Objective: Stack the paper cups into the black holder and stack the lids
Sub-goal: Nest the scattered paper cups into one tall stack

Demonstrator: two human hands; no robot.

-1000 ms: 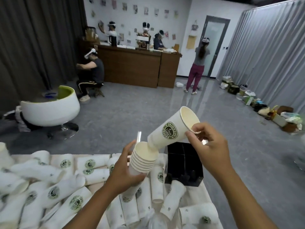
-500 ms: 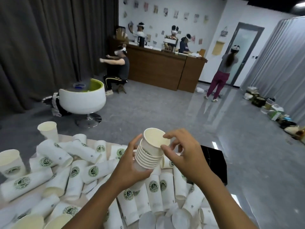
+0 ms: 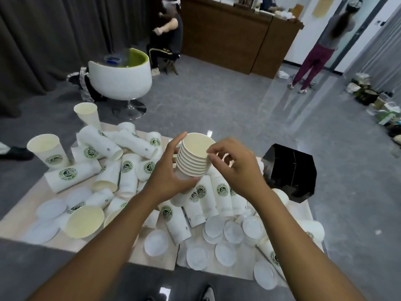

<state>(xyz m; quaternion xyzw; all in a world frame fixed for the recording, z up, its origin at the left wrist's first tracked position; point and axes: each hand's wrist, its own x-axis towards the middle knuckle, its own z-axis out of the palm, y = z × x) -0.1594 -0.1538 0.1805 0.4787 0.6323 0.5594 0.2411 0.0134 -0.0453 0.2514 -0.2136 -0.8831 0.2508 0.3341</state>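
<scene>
My left hand (image 3: pixel 168 170) grips a nested stack of white paper cups (image 3: pixel 194 158) held above the table, mouths up. My right hand (image 3: pixel 233 165) is at the stack's right rim, its fingertips curled onto the top cup's edge. The black holder (image 3: pixel 290 172) stands on the table's right side, just right of my right hand. Several loose cups with green logos (image 3: pixel 128 170) lie on their sides across the table, and a few stand upright at the left (image 3: pixel 48 149). White lids (image 3: pixel 233 232) are scattered flat near the front.
The low table (image 3: pixel 71 242) stands on a grey floor. A white and green round chair (image 3: pixel 120 77) is beyond its far left. A wooden counter (image 3: pixel 234 33) and other people are at the back. Bags and boxes (image 3: pixel 377 103) line the right wall.
The cup my right hand carried tilted above the stack a second ago now sits nested on top. My view has tipped down toward the table.
</scene>
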